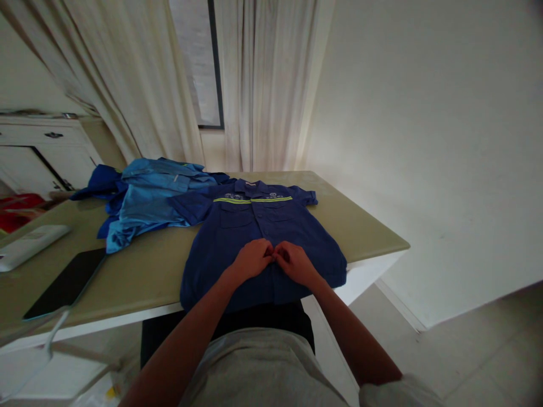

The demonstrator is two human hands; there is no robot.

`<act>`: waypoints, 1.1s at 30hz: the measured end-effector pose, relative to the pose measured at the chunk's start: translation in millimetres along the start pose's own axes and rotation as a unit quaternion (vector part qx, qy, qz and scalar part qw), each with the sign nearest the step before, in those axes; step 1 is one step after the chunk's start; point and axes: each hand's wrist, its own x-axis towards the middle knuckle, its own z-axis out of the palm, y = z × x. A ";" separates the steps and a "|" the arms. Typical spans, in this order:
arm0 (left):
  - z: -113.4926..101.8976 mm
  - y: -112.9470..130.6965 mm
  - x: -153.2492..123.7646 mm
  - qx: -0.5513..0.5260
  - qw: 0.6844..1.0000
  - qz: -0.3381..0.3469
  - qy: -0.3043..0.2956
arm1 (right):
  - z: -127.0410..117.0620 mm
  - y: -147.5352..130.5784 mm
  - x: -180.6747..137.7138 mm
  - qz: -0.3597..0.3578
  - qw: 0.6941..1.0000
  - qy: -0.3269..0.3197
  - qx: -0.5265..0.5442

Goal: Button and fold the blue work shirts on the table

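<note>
Shirt: the dark blue shirt lay front up on the tabletop, collar toward the far edge, hem hanging over the near edge.
Left hand: the left hand had its fingers curled in and thumb and fingertips pinched on the cloth at the shirt's button front.
Right hand: the right hand was bent the same way, its fingertips pinched at the same spot, meeting the other hand's; any button there was hidden.
Stripe: a yellow band crossed the chest above the pockets.
Clothes: a rumpled light blue pile lay toward the far left, against the shirt's sleeve.
Phone: a dark phone lay by the near edge, at left.
Box: a white box lay beyond the phone.
</note>
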 end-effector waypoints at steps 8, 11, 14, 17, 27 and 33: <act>-3.3 8.3 -3.8 0.054 0.999 0.003 0.001 | -1.5 1.9 0.7 0.007 0.999 -0.001 0.039; -2.9 10.5 -4.7 0.080 0.997 0.000 -0.002 | -2.9 0.2 1.1 0.006 0.999 -0.004 0.045; -3.3 14.5 -5.8 0.112 0.994 0.003 0.000 | -3.1 -1.2 1.1 0.010 0.999 -0.008 0.036; -4.8 18.3 -5.8 0.133 0.991 0.020 0.001 | -0.6 1.5 -0.1 -0.006 1.000 -0.005 0.015; -12.0 24.3 -0.2 0.171 0.984 0.004 -0.054 | 9.7 11.5 -2.8 -0.034 0.999 0.025 0.005; -9.7 24.8 6.8 0.207 0.977 0.022 -0.054 | 6.8 14.3 4.3 -0.001 0.997 0.006 0.080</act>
